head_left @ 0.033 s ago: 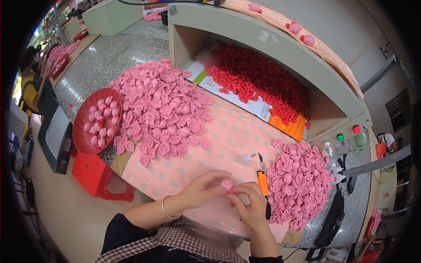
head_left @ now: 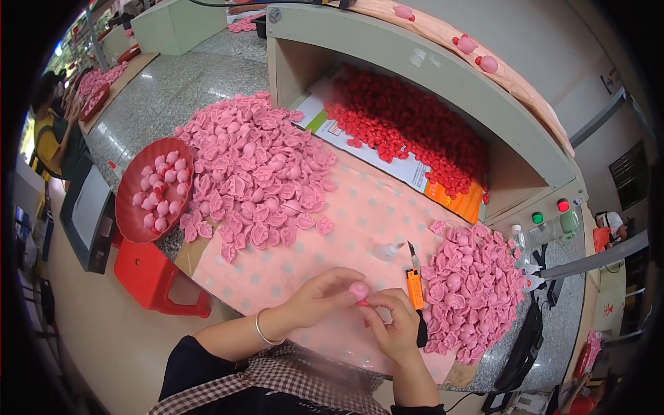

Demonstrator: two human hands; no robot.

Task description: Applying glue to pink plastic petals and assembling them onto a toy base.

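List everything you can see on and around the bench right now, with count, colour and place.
small pink moulded piece: one, pink, pinched between both hands
left heap of pink flower-shaped pieces: many, pink, bench centre-left
right heap of pink pieces: many, pink, right of the hands
red pieces: many, red, inside the open alcove
round red tray: one, holding pink balls, bench's left edge
orange-handled knife: one, beside the right heap
small clear squeeze bottle: one, above the hands
pink dotted cloth: one, covering the bench
red plastic stool: one, on the floor, left
left hand: grip on the piece
right hand: grip on the piece
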